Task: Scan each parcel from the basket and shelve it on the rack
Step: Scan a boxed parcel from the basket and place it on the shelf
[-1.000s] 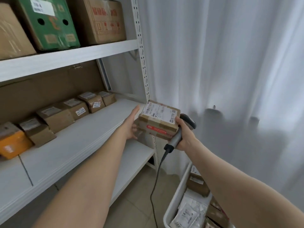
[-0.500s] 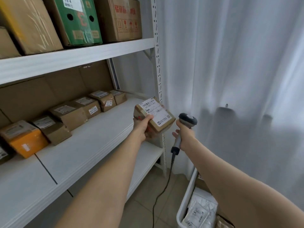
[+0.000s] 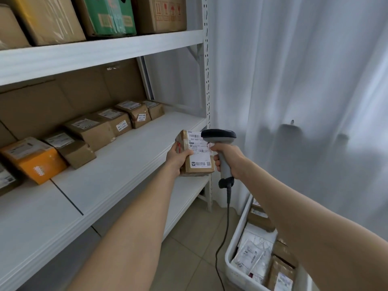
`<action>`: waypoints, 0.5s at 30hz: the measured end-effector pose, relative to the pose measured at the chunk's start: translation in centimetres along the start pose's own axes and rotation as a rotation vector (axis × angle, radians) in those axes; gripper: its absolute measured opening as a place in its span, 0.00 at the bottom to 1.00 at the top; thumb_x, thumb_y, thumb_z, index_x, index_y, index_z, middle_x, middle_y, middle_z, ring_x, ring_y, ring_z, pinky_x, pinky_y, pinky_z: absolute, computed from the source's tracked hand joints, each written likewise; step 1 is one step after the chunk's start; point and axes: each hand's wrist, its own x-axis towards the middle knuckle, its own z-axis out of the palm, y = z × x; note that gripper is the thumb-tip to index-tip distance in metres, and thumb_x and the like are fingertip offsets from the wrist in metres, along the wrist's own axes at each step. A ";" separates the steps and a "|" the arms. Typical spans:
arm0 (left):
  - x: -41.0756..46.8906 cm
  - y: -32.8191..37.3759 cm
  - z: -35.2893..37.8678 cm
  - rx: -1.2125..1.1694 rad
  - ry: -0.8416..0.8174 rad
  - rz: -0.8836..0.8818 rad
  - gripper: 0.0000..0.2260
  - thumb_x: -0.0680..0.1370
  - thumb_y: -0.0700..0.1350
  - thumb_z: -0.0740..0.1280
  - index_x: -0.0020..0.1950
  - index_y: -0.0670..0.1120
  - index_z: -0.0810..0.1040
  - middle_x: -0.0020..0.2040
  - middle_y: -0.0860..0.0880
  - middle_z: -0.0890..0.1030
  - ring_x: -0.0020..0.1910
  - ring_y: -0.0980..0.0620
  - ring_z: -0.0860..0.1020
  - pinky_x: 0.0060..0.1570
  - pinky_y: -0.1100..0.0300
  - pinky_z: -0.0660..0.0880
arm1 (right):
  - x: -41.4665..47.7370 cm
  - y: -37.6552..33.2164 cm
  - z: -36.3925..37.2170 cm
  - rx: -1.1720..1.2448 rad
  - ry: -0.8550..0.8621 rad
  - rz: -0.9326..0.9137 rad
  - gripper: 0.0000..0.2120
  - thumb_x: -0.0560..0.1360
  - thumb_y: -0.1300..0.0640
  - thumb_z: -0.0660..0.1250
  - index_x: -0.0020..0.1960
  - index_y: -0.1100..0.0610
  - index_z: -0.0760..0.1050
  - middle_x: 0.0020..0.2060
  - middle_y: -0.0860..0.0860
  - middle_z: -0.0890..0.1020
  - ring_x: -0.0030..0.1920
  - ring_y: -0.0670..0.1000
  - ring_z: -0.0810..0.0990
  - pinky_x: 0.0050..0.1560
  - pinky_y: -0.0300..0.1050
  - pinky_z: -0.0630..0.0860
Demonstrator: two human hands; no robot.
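— Gripping what, off the front right corner of the white metal rack's [image 3: 130,158] middle shelf?
— The left hand [image 3: 178,159], fingers curled round a small brown cardboard parcel [image 3: 199,164], white label up, held in the air.
— And the right hand [image 3: 230,159]?
— Wrapped round the handle of a grey corded barcode scanner [image 3: 219,136], head at the label's top corner. A white plastic basket [image 3: 232,269] of parcels stands on the floor below.

Bare forearms [image 3: 134,223]; bare left hand [image 3: 178,158], right hand [image 3: 230,157]
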 end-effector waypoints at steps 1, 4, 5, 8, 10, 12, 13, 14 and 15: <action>-0.2 -0.1 0.0 0.000 0.003 0.000 0.29 0.76 0.35 0.67 0.75 0.53 0.64 0.66 0.44 0.76 0.57 0.43 0.79 0.47 0.52 0.78 | -0.2 0.0 -0.1 0.005 0.000 0.005 0.03 0.75 0.62 0.66 0.47 0.62 0.74 0.28 0.53 0.74 0.25 0.49 0.70 0.27 0.40 0.70; -1.3 -0.4 0.2 0.007 0.007 -0.007 0.29 0.76 0.36 0.67 0.74 0.54 0.64 0.66 0.45 0.76 0.56 0.44 0.79 0.47 0.51 0.79 | -1.4 -0.2 -0.6 0.025 -0.008 0.011 0.04 0.76 0.63 0.64 0.43 0.61 0.73 0.27 0.53 0.73 0.23 0.48 0.69 0.25 0.38 0.69; -1.7 -0.5 0.3 0.016 0.008 -0.003 0.29 0.77 0.36 0.67 0.74 0.54 0.65 0.66 0.45 0.76 0.56 0.44 0.79 0.47 0.51 0.79 | -1.9 -0.3 -0.8 0.029 -0.015 0.010 0.04 0.76 0.63 0.64 0.42 0.61 0.73 0.27 0.53 0.72 0.23 0.48 0.69 0.25 0.38 0.69; -3.1 -0.6 0.5 0.036 0.015 0.011 0.29 0.77 0.36 0.67 0.74 0.54 0.64 0.66 0.45 0.75 0.57 0.44 0.79 0.46 0.52 0.79 | -3.4 -0.5 -1.4 0.018 -0.046 0.007 0.05 0.76 0.63 0.63 0.41 0.60 0.71 0.27 0.52 0.72 0.23 0.48 0.70 0.26 0.39 0.70; -4.0 -0.7 0.6 0.040 0.021 0.017 0.29 0.77 0.36 0.66 0.74 0.54 0.64 0.66 0.45 0.75 0.57 0.44 0.79 0.45 0.53 0.78 | -4.3 -0.7 -1.7 -0.007 -0.062 0.012 0.05 0.76 0.62 0.63 0.41 0.59 0.71 0.27 0.52 0.72 0.24 0.48 0.69 0.26 0.39 0.69; -4.9 -0.6 0.6 0.053 0.031 0.020 0.29 0.77 0.37 0.66 0.75 0.54 0.63 0.66 0.45 0.75 0.58 0.43 0.79 0.45 0.53 0.78 | -5.3 -0.8 -2.0 -0.023 -0.079 0.017 0.06 0.76 0.62 0.63 0.40 0.59 0.70 0.27 0.52 0.72 0.24 0.48 0.69 0.27 0.39 0.69; -5.4 -0.6 0.5 0.061 0.034 0.019 0.28 0.77 0.37 0.66 0.74 0.54 0.63 0.66 0.45 0.75 0.58 0.43 0.79 0.45 0.52 0.78 | -5.7 -0.8 -2.2 -0.019 -0.088 0.020 0.06 0.76 0.62 0.62 0.40 0.59 0.70 0.27 0.52 0.71 0.24 0.47 0.69 0.26 0.38 0.69; -5.8 -0.7 0.5 0.065 0.040 0.019 0.28 0.78 0.37 0.66 0.74 0.54 0.63 0.66 0.45 0.75 0.57 0.43 0.79 0.46 0.52 0.79 | -6.2 -0.7 -2.3 -0.012 -0.098 0.024 0.07 0.76 0.62 0.62 0.40 0.58 0.70 0.27 0.52 0.71 0.23 0.47 0.69 0.26 0.38 0.69; -6.2 -0.7 0.5 0.067 0.045 0.019 0.27 0.78 0.37 0.66 0.74 0.53 0.64 0.65 0.45 0.76 0.57 0.43 0.79 0.46 0.51 0.79 | -6.7 -0.7 -2.4 -0.007 -0.106 0.027 0.07 0.76 0.62 0.62 0.40 0.58 0.70 0.27 0.52 0.71 0.23 0.47 0.69 0.25 0.37 0.69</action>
